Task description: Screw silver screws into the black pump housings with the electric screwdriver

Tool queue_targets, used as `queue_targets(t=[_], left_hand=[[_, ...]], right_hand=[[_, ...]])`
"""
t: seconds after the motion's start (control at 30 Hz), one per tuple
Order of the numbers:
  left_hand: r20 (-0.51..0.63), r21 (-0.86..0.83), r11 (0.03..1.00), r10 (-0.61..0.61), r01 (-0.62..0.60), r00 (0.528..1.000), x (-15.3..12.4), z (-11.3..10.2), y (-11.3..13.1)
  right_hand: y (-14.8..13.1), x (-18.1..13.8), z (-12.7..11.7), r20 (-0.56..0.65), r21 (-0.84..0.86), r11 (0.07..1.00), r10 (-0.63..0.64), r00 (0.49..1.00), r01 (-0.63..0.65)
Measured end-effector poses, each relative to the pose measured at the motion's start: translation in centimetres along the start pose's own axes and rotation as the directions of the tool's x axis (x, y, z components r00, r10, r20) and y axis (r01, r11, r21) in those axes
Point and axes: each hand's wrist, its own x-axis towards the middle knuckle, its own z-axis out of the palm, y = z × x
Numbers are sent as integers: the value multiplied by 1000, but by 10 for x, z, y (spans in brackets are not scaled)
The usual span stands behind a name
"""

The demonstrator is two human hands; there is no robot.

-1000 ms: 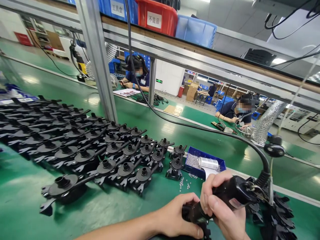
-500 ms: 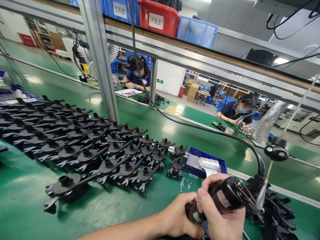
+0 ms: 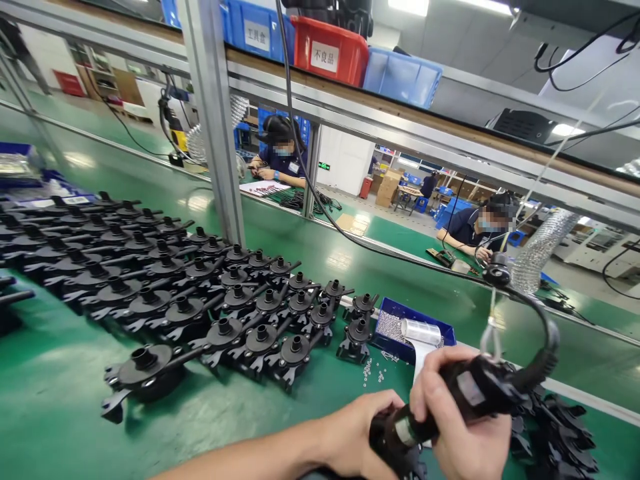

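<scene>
My right hand (image 3: 463,427) is wrapped round a black electric screwdriver (image 3: 465,393) that hangs from a cord and points down-left. My left hand (image 3: 357,437) is closed on a black plastic part (image 3: 400,460) at the bottom edge, right under the screwdriver's tip; most of that part is hidden. Just beyond my hands stands a small blue tray of screws (image 3: 400,323) with a clear roll on it, and loose screws (image 3: 373,373) lie on the green mat.
Rows of black plastic assemblies (image 3: 165,287) cover the green bench to the left. A heap of black parts (image 3: 555,433) lies at the right. A metal post (image 3: 215,113) and a shelf with bins (image 3: 330,43) stand ahead. Other people work beyond.
The screwdriver has tilted and shifted slightly in my right hand, and its hanging cord loop has swung. The view has moved a little to the left. Both hands keep their hold.
</scene>
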Motion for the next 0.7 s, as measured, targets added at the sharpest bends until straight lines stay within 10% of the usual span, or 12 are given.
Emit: queue_targets(t=[0.23, 0.47, 0.7], left_hand=[[-230, -21, 994, -110, 108, 967, -4, 12, 17], [-454, -215, 921, -388, 324, 802, -2, 18, 18], [-429, -158, 924, -381, 348, 819, -4, 14, 19]], right_hand=[[-13, 37, -23, -159, 21, 977, -207, 965, 213], [43, 68, -32, -79, -63, 998, 3, 997, -8], [58, 74, -31, -25, -72, 997, 24, 999, -25]])
